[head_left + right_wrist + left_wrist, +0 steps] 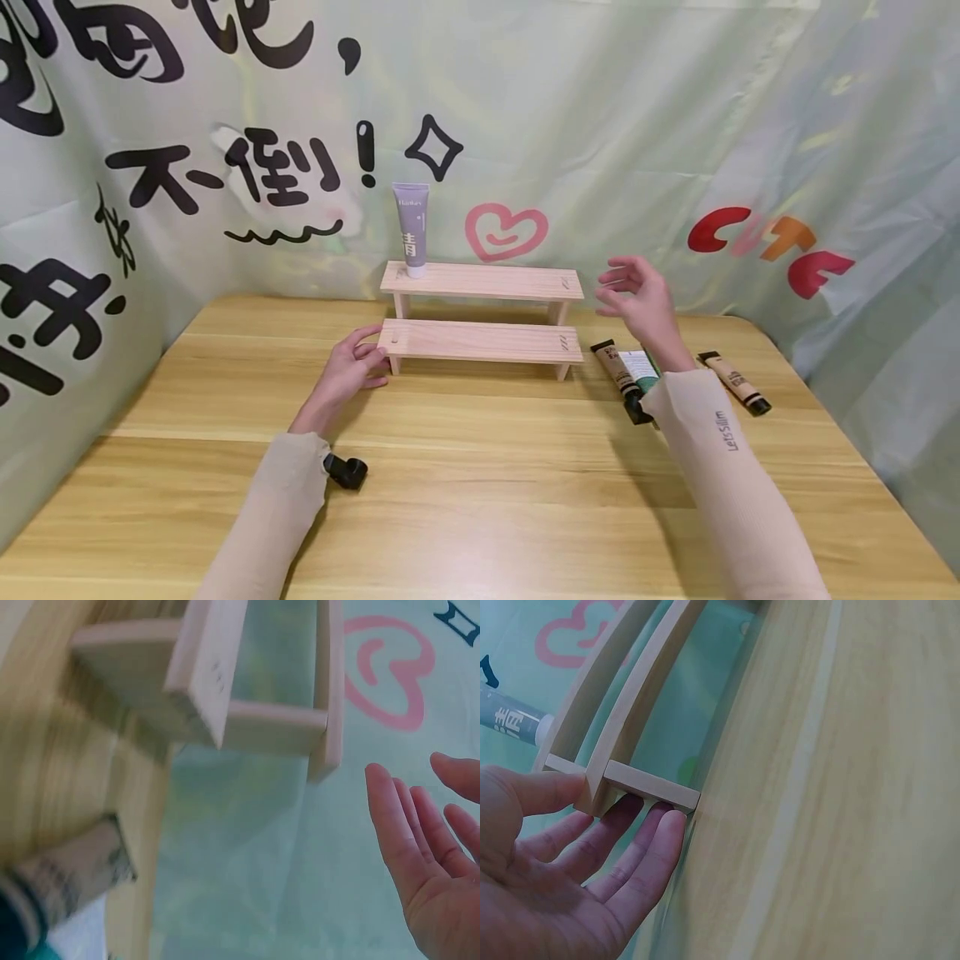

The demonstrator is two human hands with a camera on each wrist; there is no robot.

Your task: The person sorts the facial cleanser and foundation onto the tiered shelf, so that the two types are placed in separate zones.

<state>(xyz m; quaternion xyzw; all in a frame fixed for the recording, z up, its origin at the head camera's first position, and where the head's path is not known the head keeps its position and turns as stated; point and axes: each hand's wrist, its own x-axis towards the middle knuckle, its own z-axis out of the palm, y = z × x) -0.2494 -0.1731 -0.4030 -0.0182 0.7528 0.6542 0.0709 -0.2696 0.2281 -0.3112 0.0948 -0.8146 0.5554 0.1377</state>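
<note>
A two-tier wooden display rack [480,340] stands on the table with a lilac squeeze tube [412,229] upright on the left of its upper tier. My left hand [351,365] grips the left end of the lower tier. In the left wrist view the thumb lies on the plank's end, with the fingers [649,851] curled at its side support. Off the rack's right end, my right hand [637,304] is raised in the air, its fingers loosely bent and holding nothing. The right wrist view shows that hand's palm [450,907] apart from the rack.
On the right of the table lie a beige tube with a black cap [618,375], a green and white item [640,367] partly hidden by the right sleeve, and another beige tube [735,383]. A printed cloth backdrop [600,125] hangs behind the table.
</note>
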